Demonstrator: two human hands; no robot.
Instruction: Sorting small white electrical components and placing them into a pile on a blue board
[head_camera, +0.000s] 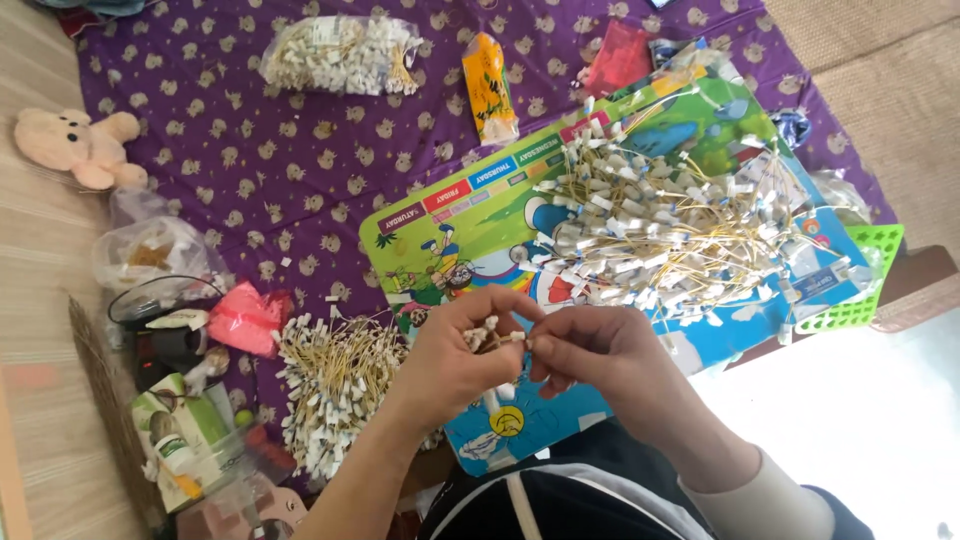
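Pinching tags (487, 335) w/ both hands.

Purple cloth (250, 150) looked soft, matt — board (480, 225) glossy, smooth; tags (660, 220) were paper w/ thin string; bag (340, 55) clear plastic.

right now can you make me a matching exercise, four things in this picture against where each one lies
Things:
1. pink plush teddy bear
2. clear plastic bag of white tags
3. green plastic mesh basket
4. bright pink pouch

Places:
A. far right, beside the colourful board
B. top middle of the purple cloth
C. far left, off the cloth
D. left of the loose tag pile

Pairs: 1-C, 2-B, 3-A, 4-D
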